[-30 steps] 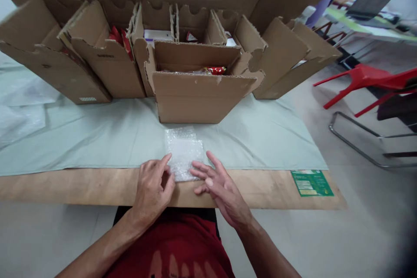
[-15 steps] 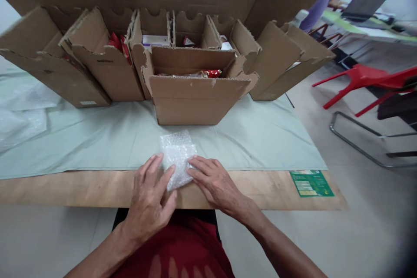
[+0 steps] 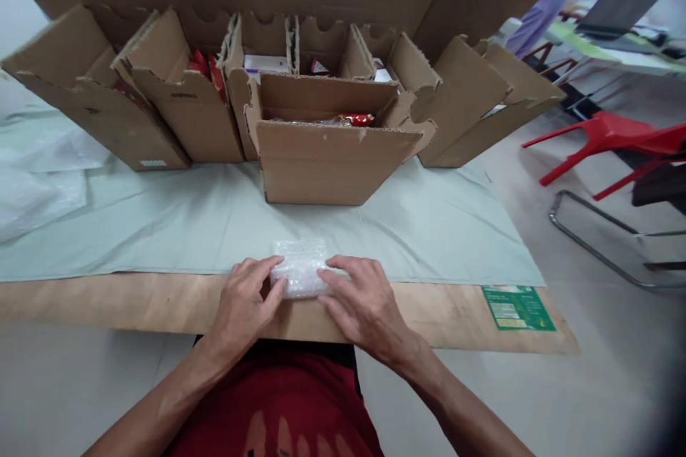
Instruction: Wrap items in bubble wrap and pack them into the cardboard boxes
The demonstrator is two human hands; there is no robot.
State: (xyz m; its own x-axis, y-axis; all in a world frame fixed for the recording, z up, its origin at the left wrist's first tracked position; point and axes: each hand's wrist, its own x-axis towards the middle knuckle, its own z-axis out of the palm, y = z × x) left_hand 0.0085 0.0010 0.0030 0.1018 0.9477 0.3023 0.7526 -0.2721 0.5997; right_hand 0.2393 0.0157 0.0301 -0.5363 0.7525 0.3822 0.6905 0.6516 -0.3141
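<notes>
A small piece of clear bubble wrap (image 3: pixel 299 270) lies folded into a short roll at the near edge of the pale green sheet (image 3: pixel 161 221). My left hand (image 3: pixel 244 303) grips its left end, fingers curled over it. My right hand (image 3: pixel 360 300) grips its right end with fingers pressed on top. Both hands rest on the bare cardboard strip (image 3: pixel 107 303) along the table's front edge.
An open cardboard box (image 3: pixel 332 157) with red packets inside stands just beyond the bubble wrap. Behind it sits a row of open cardboard boxes (image 3: pixel 176 111) holding small goods. A green label (image 3: pixel 517 307) lies at the right. Red chairs (image 3: pixel 605 139) stand on the floor to the right.
The bubble wrap lay flat and longer before. Both hands have folded it toward me into a short thick roll and now hold its two ends.
</notes>
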